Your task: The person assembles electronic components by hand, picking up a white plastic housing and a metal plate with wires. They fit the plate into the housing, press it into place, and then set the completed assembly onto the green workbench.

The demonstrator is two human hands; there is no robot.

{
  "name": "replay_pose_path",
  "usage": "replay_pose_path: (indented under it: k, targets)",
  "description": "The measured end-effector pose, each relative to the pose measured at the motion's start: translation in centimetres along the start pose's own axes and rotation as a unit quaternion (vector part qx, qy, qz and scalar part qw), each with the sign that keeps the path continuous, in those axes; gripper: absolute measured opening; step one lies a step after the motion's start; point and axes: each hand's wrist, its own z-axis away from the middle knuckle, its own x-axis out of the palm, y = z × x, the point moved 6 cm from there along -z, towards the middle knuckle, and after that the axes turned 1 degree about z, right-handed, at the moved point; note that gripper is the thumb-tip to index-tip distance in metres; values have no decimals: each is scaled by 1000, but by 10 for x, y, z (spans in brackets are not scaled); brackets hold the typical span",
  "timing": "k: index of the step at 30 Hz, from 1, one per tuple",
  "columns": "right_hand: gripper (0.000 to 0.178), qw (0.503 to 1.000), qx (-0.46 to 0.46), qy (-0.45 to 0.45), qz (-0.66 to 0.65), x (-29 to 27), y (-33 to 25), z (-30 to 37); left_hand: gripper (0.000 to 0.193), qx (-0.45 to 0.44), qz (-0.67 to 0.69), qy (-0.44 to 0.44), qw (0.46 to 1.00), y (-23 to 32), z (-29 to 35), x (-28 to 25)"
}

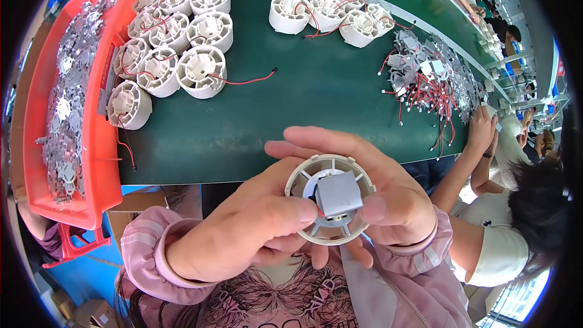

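Note:
Between my two hands, in front of my chest, is a round white plastic housing (296, 177) with its ribbed open side facing up. A square grey-white plate (341, 194) lies across its middle, and a bit of dark and red wire shows at the plate's left edge. My left hand (255, 212) grips the housing's left side, the thumb pressing inside by the wire. My right hand (395, 200) wraps the right side, its thumb at the plate's right edge. The undersides of both grips are partly hidden by the housing.
On the green table (243, 127), several similar white housings (202, 71) with red wires stand at the left, and another group (328, 12) at the back. A red bin (91, 146) of small grey parts is far left. A heap of wired parts (425, 79) lies right, near a co-worker's arm (467, 152).

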Motion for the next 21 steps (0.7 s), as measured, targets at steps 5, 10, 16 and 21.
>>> replay_pose_path:
  k: [5, 10, 16, 21]
  targets:
    - [79, 1000, -2, -23, 4, 1, 9, -2, 67, -3, -31, 26, 999, -1, 2, -3]
    - [75, 999, -13, -27, 39, 0, 5, -4, 61, 56, -35, 47, 997, 3, 2, 0]
    - [69, 969, -104, -53, 217, -3, -20, 0, 46, 213, -292, 53, 931, 2, 3, -16]
    - [63, 723, -258, -24, 640, 34, -48, 6, 56, 259, -394, 115, 874, 36, 15, -6]
